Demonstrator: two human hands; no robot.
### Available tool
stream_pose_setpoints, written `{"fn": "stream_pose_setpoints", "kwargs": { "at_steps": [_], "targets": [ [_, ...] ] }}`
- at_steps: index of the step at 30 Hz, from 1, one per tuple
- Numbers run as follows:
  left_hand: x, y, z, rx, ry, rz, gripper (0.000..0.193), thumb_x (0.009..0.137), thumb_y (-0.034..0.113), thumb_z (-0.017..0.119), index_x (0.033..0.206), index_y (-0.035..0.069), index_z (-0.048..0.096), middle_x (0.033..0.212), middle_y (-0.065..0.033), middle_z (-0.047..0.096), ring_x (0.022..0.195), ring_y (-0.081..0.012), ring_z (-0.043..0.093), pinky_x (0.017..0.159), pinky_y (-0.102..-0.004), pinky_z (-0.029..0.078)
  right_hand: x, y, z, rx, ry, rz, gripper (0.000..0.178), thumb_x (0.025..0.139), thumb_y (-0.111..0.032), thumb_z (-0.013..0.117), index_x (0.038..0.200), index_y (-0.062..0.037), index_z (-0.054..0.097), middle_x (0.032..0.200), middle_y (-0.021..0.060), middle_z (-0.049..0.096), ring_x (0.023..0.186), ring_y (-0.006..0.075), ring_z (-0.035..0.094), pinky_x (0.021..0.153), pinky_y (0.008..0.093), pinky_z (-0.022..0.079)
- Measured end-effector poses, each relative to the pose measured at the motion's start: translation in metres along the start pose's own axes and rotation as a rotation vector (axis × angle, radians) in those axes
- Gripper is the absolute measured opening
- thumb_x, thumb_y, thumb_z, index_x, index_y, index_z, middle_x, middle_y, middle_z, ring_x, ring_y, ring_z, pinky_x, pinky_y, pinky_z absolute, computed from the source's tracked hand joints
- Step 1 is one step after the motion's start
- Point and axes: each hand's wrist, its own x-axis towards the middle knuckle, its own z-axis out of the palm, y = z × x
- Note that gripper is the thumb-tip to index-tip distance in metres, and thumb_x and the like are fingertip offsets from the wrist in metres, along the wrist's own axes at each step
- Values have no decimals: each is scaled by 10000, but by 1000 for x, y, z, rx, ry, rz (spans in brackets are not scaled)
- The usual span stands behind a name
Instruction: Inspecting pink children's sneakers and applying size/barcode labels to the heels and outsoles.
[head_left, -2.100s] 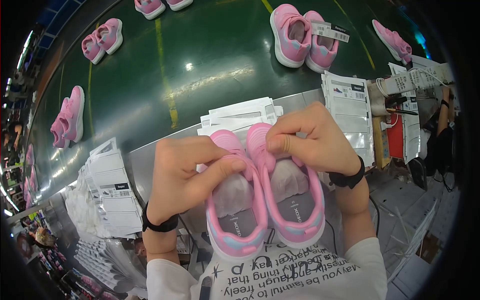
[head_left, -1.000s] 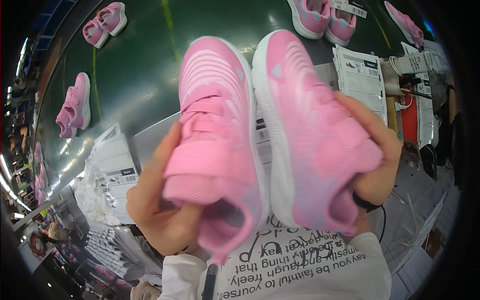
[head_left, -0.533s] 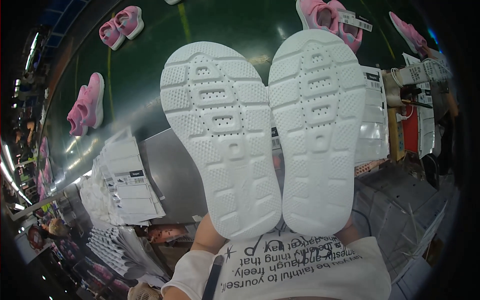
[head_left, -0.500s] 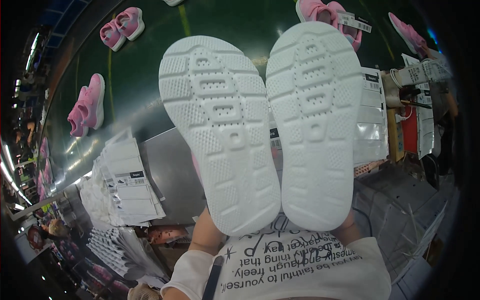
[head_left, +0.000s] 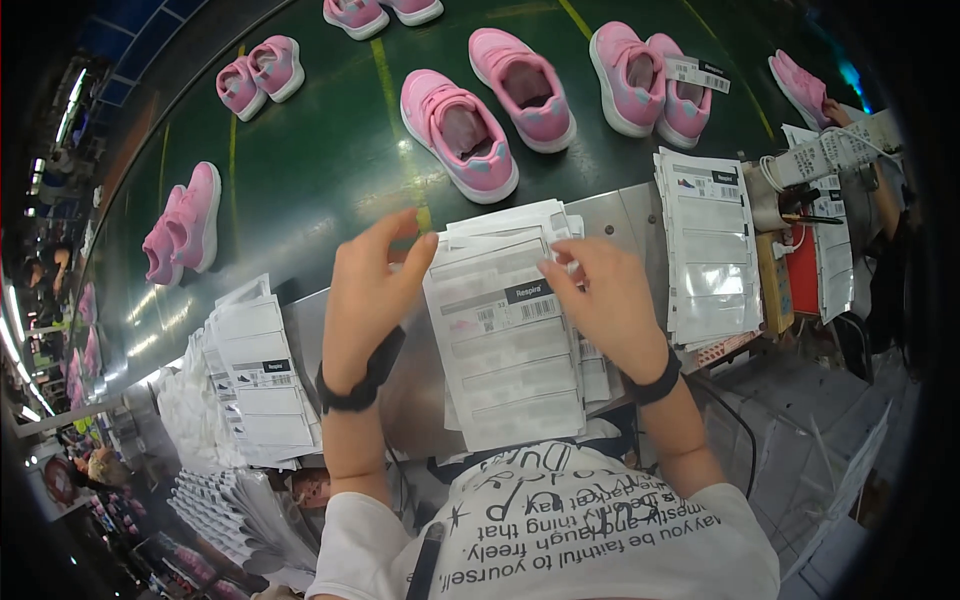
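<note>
A pair of pink shoes with white soles, the left shoe (head_left: 460, 140) and the right shoe (head_left: 523, 90), stands upright on the green conveyor belt (head_left: 330, 150) just beyond my hands. In front of me lies a stack of white printed label sheets (head_left: 510, 345). My left hand (head_left: 375, 300) hovers beside its upper left corner, thumb and fingers apart and holding nothing. Over the upper right edge is my right hand (head_left: 610, 305), its fingers bent and a small gap showing between thumb and forefinger. Both wrists wear dark bands.
More label stacks lie at the left (head_left: 262, 375) and right (head_left: 710, 250). Other pink shoes (head_left: 262, 78) sit along the belt; one pair (head_left: 655, 85) carries a white tag (head_left: 700, 73). A power strip (head_left: 835, 150) juts in at right, near another person's hand (head_left: 838, 115).
The two shoes, held up soles toward me before, now stand on the belt. Both hands have let go and come back to the label stack.
</note>
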Motion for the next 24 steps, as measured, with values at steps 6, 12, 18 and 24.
{"fn": "stream_pose_setpoints", "kwargs": {
  "at_steps": [6,12,18,24],
  "targets": [
    [-71,-36,38,60,67,-96,206,873,130,682,960,-56,657,622,-51,624,545,-78,559,515,-232,430,-41,11,20,-133,27,-55,221,822,-111,689,1013,1,684,809,123,617,672,290,624,612,368,499],
    [-81,-43,44,-193,172,-145,127,904,101,653,936,-16,615,761,16,602,664,-36,520,606,-197,430,-42,15,25,4,85,-9,165,805,-64,698,954,8,701,769,127,612,602,267,607,565,344,487],
    [-78,-54,33,-447,-18,-178,122,918,99,626,1001,10,628,830,-13,650,730,-57,589,638,-212,469,-43,17,25,-26,79,-47,129,809,-69,692,921,-7,709,736,113,614,581,266,596,540,342,477],
    [-71,-50,38,-888,-120,-393,323,947,211,609,1121,-60,637,996,-111,689,871,-127,635,753,-264,503,-49,13,34,-225,109,-287,77,800,-78,689,871,-51,682,739,60,562,637,233,594,548,348,482]
  ]
}}
